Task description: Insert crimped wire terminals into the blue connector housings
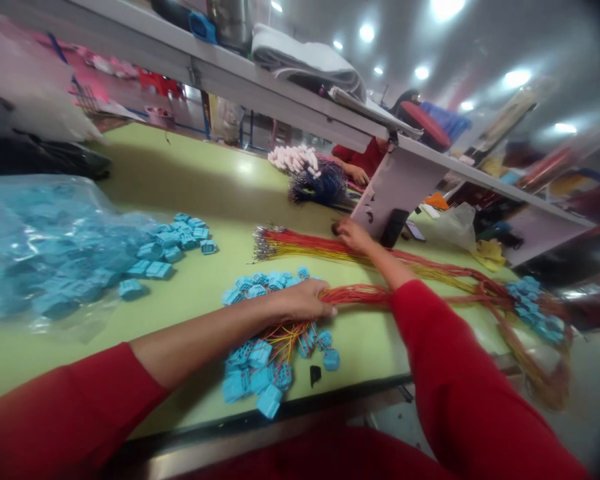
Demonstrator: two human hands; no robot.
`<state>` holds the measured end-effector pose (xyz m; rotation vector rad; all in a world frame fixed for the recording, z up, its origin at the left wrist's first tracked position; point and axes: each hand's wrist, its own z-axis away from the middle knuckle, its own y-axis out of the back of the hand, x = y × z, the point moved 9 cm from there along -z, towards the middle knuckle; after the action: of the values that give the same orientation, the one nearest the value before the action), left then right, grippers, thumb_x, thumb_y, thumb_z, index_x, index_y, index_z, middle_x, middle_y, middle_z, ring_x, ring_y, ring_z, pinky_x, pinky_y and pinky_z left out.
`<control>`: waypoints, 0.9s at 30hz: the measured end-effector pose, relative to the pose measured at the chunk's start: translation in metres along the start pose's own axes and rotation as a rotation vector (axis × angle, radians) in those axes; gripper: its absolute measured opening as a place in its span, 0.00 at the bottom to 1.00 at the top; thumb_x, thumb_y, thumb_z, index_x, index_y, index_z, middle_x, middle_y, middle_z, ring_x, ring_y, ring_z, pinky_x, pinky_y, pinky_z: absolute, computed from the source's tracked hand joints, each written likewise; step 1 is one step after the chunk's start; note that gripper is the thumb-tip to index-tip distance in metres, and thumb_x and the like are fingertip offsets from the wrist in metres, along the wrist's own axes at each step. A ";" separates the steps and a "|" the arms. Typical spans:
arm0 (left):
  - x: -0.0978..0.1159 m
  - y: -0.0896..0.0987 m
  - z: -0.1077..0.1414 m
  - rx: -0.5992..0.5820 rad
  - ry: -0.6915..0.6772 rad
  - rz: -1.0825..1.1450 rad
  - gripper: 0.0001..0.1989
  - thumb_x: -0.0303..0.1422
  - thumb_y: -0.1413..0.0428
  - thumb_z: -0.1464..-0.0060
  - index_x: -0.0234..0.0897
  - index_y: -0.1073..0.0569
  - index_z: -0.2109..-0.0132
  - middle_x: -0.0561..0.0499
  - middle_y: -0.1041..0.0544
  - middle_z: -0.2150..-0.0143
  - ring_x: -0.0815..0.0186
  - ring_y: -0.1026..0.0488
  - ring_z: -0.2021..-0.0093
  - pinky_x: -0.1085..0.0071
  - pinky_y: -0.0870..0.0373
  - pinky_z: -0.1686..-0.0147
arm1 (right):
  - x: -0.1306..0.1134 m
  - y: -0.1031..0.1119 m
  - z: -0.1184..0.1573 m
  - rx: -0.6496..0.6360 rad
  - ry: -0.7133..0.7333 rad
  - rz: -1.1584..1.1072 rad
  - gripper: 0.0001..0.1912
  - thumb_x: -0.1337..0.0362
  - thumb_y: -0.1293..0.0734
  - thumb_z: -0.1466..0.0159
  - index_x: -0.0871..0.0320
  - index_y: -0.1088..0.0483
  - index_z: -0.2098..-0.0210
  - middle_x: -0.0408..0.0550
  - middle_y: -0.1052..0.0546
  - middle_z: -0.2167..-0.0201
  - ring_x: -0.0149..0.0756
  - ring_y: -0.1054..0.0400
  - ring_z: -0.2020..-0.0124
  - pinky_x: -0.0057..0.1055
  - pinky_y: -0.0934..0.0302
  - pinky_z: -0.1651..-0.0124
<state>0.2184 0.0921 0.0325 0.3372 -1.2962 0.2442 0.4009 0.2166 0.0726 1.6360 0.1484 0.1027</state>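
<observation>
My left hand (307, 300) is closed around a bundle of red and yellow wires (357, 295). Light-blue plastic connectors (260, 357) on the wire ends fan out around and below that hand. Farther back, my right hand (355, 235) reaches over a second bundle of red and yellow wires (305, 245), whose bare ends have metal terminals (265, 243). Its fingers are curled at a small dark object (336, 228), too blurred to name. A small black piece (315, 375) lies near the table's front edge.
A clear plastic bag (45, 247) spills blue connectors on the left. White connectors (295, 160) on dark wires lie across the table, near a co-worker's hand (359, 175). A shelf (300, 87) with an upright panel (405, 180) stands over the table. More blue connectors (533, 307) lie right.
</observation>
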 end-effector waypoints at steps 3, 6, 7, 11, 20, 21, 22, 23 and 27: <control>-0.002 0.004 -0.002 0.040 0.012 0.017 0.11 0.35 0.37 0.57 0.36 0.27 0.66 0.57 0.31 0.78 0.69 0.36 0.78 0.72 0.43 0.77 | -0.023 0.025 0.032 0.054 0.006 -0.146 0.06 0.66 0.38 0.32 0.62 0.30 0.58 0.52 0.25 0.60 0.36 0.35 0.62 0.32 0.38 0.56; -0.005 0.006 -0.005 0.072 0.021 0.053 0.11 0.34 0.36 0.57 0.37 0.28 0.65 0.57 0.32 0.80 0.69 0.38 0.80 0.71 0.45 0.78 | -0.065 0.055 0.090 0.149 0.062 -0.539 0.14 0.55 0.39 0.28 0.59 0.31 0.52 0.50 0.24 0.58 0.33 0.34 0.66 0.30 0.38 0.63; -0.006 0.007 -0.006 0.086 0.021 0.069 0.12 0.34 0.36 0.57 0.37 0.28 0.65 0.58 0.32 0.80 0.70 0.38 0.81 0.71 0.45 0.79 | -0.078 0.066 0.111 0.199 0.076 -0.749 0.15 0.52 0.36 0.29 0.57 0.30 0.54 0.49 0.25 0.59 0.32 0.35 0.68 0.30 0.38 0.66; -0.005 0.010 -0.005 0.153 0.001 0.161 0.14 0.36 0.39 0.52 0.39 0.34 0.60 0.57 0.31 0.77 0.70 0.39 0.81 0.71 0.45 0.79 | -0.126 0.069 0.172 0.186 0.018 -1.075 0.17 0.49 0.31 0.32 0.57 0.28 0.64 0.44 0.29 0.69 0.28 0.42 0.76 0.28 0.45 0.73; 0.016 0.008 0.007 0.155 -0.113 0.318 0.14 0.31 0.44 0.50 0.42 0.38 0.56 0.58 0.34 0.74 0.71 0.37 0.79 0.72 0.44 0.77 | -0.121 0.020 0.202 0.220 -0.236 -1.133 0.20 0.44 0.31 0.35 0.56 0.29 0.64 0.40 0.32 0.77 0.30 0.40 0.76 0.29 0.43 0.71; 0.017 0.008 0.008 0.149 -0.125 0.326 0.13 0.30 0.44 0.49 0.41 0.37 0.57 0.58 0.33 0.73 0.71 0.37 0.79 0.72 0.44 0.76 | -0.120 0.017 0.203 0.227 -0.243 -1.135 0.20 0.44 0.30 0.35 0.56 0.29 0.64 0.40 0.31 0.76 0.30 0.39 0.76 0.29 0.43 0.71; 0.017 0.007 0.008 0.142 -0.133 0.328 0.13 0.30 0.44 0.49 0.41 0.37 0.56 0.58 0.33 0.73 0.71 0.37 0.78 0.71 0.43 0.76 | -0.121 0.014 0.203 0.231 -0.246 -1.141 0.20 0.44 0.30 0.35 0.56 0.29 0.64 0.40 0.31 0.76 0.30 0.39 0.76 0.29 0.43 0.71; 0.017 0.006 0.009 0.137 -0.143 0.327 0.12 0.30 0.45 0.48 0.41 0.37 0.56 0.57 0.33 0.73 0.71 0.37 0.78 0.71 0.43 0.76 | -0.122 0.012 0.203 0.233 -0.247 -1.151 0.20 0.44 0.30 0.36 0.56 0.29 0.64 0.40 0.31 0.76 0.30 0.39 0.76 0.29 0.43 0.71; 0.016 0.006 0.011 0.131 -0.205 0.296 0.12 0.31 0.45 0.45 0.40 0.36 0.54 0.57 0.33 0.74 0.70 0.36 0.76 0.70 0.41 0.74 | -0.125 0.004 0.201 0.263 -0.246 -1.191 0.20 0.44 0.29 0.37 0.55 0.31 0.65 0.39 0.32 0.77 0.29 0.40 0.77 0.28 0.44 0.73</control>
<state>0.2101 0.0935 0.0513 0.2859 -1.5367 0.5583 0.3088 -0.0019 0.0654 1.5616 0.9390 -1.0520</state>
